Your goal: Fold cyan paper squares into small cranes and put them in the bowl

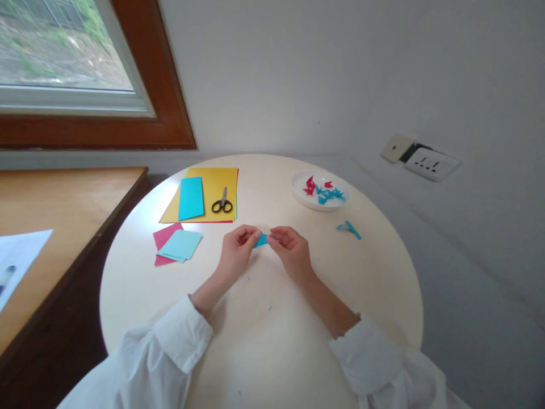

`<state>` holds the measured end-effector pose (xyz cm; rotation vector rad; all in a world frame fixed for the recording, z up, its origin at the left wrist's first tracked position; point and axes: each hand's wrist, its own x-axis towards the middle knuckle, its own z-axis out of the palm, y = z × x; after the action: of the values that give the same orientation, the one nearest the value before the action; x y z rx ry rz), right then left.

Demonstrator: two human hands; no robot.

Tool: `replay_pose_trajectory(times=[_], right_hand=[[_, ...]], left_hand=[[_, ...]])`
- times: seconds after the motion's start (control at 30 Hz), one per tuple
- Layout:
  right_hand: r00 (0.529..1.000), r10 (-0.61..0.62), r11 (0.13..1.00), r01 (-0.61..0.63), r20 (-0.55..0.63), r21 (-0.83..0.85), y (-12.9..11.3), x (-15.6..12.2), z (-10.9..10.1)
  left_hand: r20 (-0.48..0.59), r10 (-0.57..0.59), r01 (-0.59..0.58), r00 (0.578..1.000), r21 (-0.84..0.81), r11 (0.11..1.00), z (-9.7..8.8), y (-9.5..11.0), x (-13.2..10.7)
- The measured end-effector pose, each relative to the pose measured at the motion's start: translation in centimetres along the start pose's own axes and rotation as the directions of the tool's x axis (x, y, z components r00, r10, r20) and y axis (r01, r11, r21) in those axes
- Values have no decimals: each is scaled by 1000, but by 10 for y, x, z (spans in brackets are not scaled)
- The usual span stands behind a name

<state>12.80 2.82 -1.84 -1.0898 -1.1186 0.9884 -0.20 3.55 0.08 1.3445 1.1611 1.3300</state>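
Observation:
A small piece of blue paper [261, 241] is held between my two hands over the middle of the round table. My left hand [239, 245] pinches its left side between thumb and fingers. On the right side, my right hand [292, 247] pinches it the same way. Fingers cover much of the paper, so its full shape is hidden. Beyond my right hand, a white plate [298, 200] holds several small folded red and blue paper pieces [326, 197]. Black-handled scissors [222, 203] lie beyond my left hand.
Under the scissors are yellow paper sheets [213, 177] with a blue paper rectangle [191, 197]. Pale blue squares [181, 245] overlap pink paper [167, 234] at the left. Blue strips [351, 229] lie near the right edge of the round table [272, 363]. A wooden desk [72, 199] stands left.

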Motion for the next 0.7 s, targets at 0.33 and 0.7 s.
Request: replay_pose_trajectory(times=[0.33,0.7], right_hand=[[995,-76,989,83,57,-124,4,-1,-2],[996,-83,984,85,21,-157,-1,0,-6]], left_hand=[[-45,45,-42,998,67,997,0,-2,0],[120,-38,32,992,58,998,-1,2,-4]])
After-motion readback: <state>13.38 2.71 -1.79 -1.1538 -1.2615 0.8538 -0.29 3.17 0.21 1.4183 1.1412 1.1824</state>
